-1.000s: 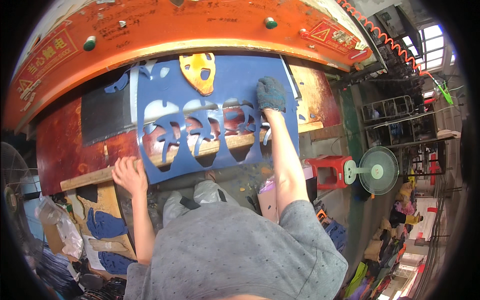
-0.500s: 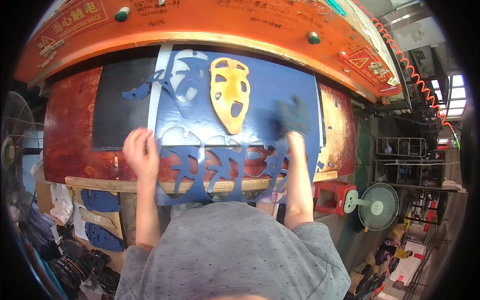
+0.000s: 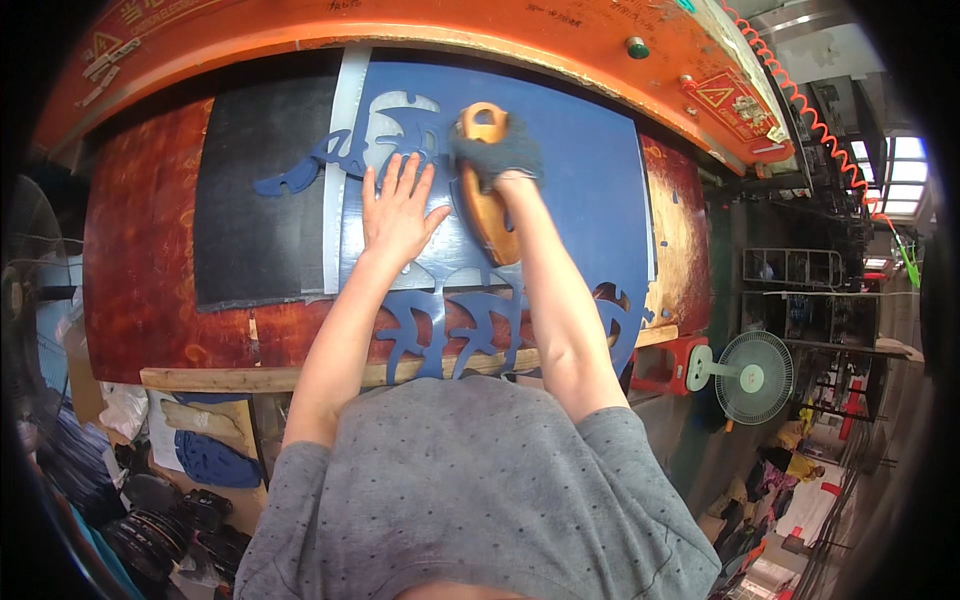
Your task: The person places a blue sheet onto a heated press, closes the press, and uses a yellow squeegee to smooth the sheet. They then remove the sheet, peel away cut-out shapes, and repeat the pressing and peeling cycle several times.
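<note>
Several rows of my blue sheet [image 3: 590, 190] are already punched out nearest me, while my gloved right hand [image 3: 497, 152] clasps the orange cutting die [image 3: 484, 205] on uncut material beside my flat, open left hand [image 3: 398, 212].

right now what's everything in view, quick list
blue sheet: one, blue, flat on the press bed, cut-out holes along its near edge
orange cutting die: one, orange, lying on the blue sheet
black mat: one, black, left of the blue sheet
press bed: one, dark red, under the sheets
press head: one, orange, along the far side
coiled hose: one, orange, upper right
fan: one, pale green, right on the floor
blue cut pieces: a stack, blue, lower left
left hand: bare, flat on the blue sheet
right hand: dark glove, on the die's far end
</note>
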The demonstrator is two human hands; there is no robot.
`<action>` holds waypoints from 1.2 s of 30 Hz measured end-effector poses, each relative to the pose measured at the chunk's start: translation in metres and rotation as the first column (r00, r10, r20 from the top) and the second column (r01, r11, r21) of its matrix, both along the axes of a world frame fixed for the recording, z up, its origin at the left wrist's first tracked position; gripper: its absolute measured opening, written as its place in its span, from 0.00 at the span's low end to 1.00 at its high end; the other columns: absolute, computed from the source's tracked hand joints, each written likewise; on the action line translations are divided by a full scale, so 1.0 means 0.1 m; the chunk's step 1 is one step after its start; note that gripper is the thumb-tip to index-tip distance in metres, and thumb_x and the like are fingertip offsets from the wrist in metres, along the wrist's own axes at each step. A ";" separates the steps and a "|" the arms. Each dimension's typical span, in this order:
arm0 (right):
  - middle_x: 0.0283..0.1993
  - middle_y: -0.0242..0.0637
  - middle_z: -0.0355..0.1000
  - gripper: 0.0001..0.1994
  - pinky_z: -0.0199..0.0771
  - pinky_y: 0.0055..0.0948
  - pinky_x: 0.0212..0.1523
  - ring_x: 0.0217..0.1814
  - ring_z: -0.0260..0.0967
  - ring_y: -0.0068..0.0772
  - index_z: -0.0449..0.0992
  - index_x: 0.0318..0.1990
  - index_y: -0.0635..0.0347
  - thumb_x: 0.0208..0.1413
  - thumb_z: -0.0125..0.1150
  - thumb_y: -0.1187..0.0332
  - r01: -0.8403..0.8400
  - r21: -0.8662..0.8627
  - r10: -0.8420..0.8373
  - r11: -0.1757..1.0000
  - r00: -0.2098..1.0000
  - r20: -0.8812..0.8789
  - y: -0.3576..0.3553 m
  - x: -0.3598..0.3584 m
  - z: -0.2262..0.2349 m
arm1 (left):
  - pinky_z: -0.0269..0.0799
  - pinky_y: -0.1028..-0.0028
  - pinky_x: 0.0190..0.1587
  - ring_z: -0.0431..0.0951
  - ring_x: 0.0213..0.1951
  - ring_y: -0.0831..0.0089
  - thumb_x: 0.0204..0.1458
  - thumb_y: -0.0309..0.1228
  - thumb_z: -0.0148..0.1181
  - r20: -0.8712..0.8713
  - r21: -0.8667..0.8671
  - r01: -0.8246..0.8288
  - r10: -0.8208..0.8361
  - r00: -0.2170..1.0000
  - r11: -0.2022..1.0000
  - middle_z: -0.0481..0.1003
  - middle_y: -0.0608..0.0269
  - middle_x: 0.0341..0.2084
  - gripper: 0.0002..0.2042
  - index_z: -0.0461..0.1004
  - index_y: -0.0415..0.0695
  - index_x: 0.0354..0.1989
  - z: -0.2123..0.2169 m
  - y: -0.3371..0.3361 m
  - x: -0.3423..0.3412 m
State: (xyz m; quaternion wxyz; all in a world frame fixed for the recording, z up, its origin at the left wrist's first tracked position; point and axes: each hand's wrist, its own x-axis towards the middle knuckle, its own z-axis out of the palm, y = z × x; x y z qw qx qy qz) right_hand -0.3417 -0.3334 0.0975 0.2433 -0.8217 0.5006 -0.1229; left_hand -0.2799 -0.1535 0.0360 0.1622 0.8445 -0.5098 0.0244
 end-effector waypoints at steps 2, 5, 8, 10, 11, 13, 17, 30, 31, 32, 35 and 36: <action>0.44 0.49 0.74 0.39 0.78 0.37 0.40 0.42 0.75 0.46 0.67 0.52 0.66 0.36 0.71 0.47 -0.053 0.308 -0.121 0.950 0.845 0.521 -0.06 -0.19 -0.05 | 0.34 0.49 0.69 0.50 0.70 0.62 0.57 0.54 0.48 -0.032 0.027 -0.004 0.005 0.999 1.000 0.57 0.60 0.67 0.31 0.63 0.50 0.65 0.00 0.00 0.01; 0.39 0.43 0.72 0.30 0.79 0.34 0.32 0.36 0.75 0.36 0.66 0.53 0.65 0.45 0.66 0.58 -0.507 0.527 -0.242 0.682 0.523 0.817 -0.37 -0.78 -0.03 | 0.35 0.49 0.68 0.50 0.70 0.63 0.56 0.54 0.49 0.016 0.005 -0.024 0.024 1.000 1.000 0.57 0.61 0.67 0.30 0.63 0.51 0.64 -0.05 -0.02 0.02; 0.38 0.44 0.73 0.28 0.79 0.32 0.30 0.34 0.75 0.35 0.66 0.55 0.64 0.48 0.63 0.59 -0.667 0.518 -0.460 0.535 0.285 0.841 -0.40 -1.33 -0.16 | 0.35 0.49 0.68 0.50 0.70 0.64 0.56 0.54 0.49 0.056 -0.094 0.008 -0.003 0.998 0.995 0.57 0.61 0.67 0.30 0.63 0.51 0.64 -0.07 0.02 0.05; 0.41 0.45 0.73 0.32 0.80 0.33 0.33 0.36 0.75 0.36 0.65 0.57 0.64 0.45 0.66 0.59 -0.621 0.533 -0.454 0.575 0.300 0.839 -0.37 -1.60 -0.17 | 0.35 0.48 0.68 0.50 0.69 0.63 0.56 0.54 0.50 0.021 -0.023 0.001 -0.001 1.000 1.000 0.58 0.61 0.66 0.30 0.64 0.50 0.64 -0.02 0.03 0.09; 0.41 0.46 0.73 0.32 0.80 0.34 0.34 0.36 0.76 0.36 0.65 0.58 0.63 0.45 0.67 0.59 -0.581 0.532 -0.451 0.616 0.294 0.843 -0.32 -1.74 -0.16 | 0.35 0.48 0.68 0.50 0.69 0.62 0.55 0.53 0.51 0.004 -0.010 0.002 -0.002 1.000 1.000 0.58 0.61 0.66 0.30 0.64 0.50 0.63 0.03 0.03 0.09; 0.43 0.47 0.73 0.34 0.82 0.34 0.35 0.38 0.76 0.38 0.64 0.59 0.59 0.44 0.69 0.58 -0.570 0.501 -0.485 0.651 0.196 0.852 -0.25 -1.93 -0.11 | 0.44 0.51 0.66 0.57 0.66 0.60 0.52 0.47 0.58 -0.020 -0.001 -0.046 0.046 0.999 0.999 0.63 0.58 0.62 0.27 0.69 0.49 0.59 0.16 -0.03 0.04; 0.48 0.55 0.71 0.32 0.84 0.44 0.36 0.42 0.76 0.50 0.64 0.59 0.59 0.45 0.67 0.61 -0.764 0.386 -0.543 0.517 0.055 0.838 -0.25 -2.14 0.03 | 0.63 0.60 0.56 0.71 0.56 0.58 0.45 0.37 0.66 -0.104 -0.579 0.122 -0.222 0.969 0.806 0.73 0.59 0.51 0.21 0.75 0.47 0.49 0.44 -0.45 -0.30; 0.40 0.45 0.74 0.33 0.76 0.33 0.35 0.37 0.76 0.35 0.66 0.58 0.69 0.44 0.63 0.62 -0.207 0.437 -0.210 0.875 0.651 0.730 -0.78 -1.42 0.31 | 0.64 0.63 0.56 0.71 0.54 0.59 0.52 0.32 0.60 -0.049 -0.429 -0.055 0.038 0.998 0.901 0.74 0.59 0.50 0.14 0.76 0.45 0.48 0.32 -0.25 0.18; 0.47 0.50 0.71 0.36 0.73 0.36 0.45 0.48 0.72 0.40 0.65 0.60 0.66 0.43 0.63 0.56 -0.038 0.188 -0.062 0.982 0.864 0.500 -0.74 -1.27 0.26 | 0.64 0.63 0.56 0.71 0.54 0.59 0.52 0.31 0.60 -0.051 -0.408 -0.100 0.086 0.995 0.908 0.74 0.59 0.48 0.13 0.77 0.46 0.46 0.31 -0.02 0.15; 0.54 0.54 0.68 0.39 0.71 0.40 0.56 0.59 0.68 0.44 0.65 0.62 0.63 0.42 0.64 0.51 0.017 -0.156 0.015 0.988 0.980 0.201 -0.69 -1.12 0.19 | 0.64 0.63 0.55 0.72 0.53 0.58 0.51 0.30 0.60 -0.022 -0.417 -0.119 0.120 0.992 0.901 0.75 0.58 0.47 0.12 0.78 0.46 0.45 0.30 0.22 0.11; 0.64 0.58 0.59 0.43 0.63 0.44 0.62 0.65 0.59 0.58 0.65 0.64 0.48 0.40 0.56 0.35 0.072 -0.197 -0.129 0.978 0.946 -0.298 -0.52 -0.76 -0.04 | 0.64 0.62 0.54 0.72 0.52 0.56 0.52 0.28 0.59 -0.131 -0.430 -0.296 0.265 0.955 0.853 0.75 0.56 0.47 0.11 0.77 0.43 0.44 0.20 1.02 -0.19; 0.65 0.57 0.59 0.43 0.63 0.44 0.62 0.65 0.60 0.58 0.65 0.64 0.48 0.40 0.56 0.34 0.083 -0.216 -0.145 0.973 0.947 -0.288 -0.51 -0.72 -0.08 | 0.64 0.62 0.54 0.72 0.51 0.56 0.52 0.27 0.59 -0.200 -0.451 -0.363 0.304 0.931 0.815 0.75 0.56 0.46 0.11 0.77 0.42 0.44 0.13 1.26 -0.32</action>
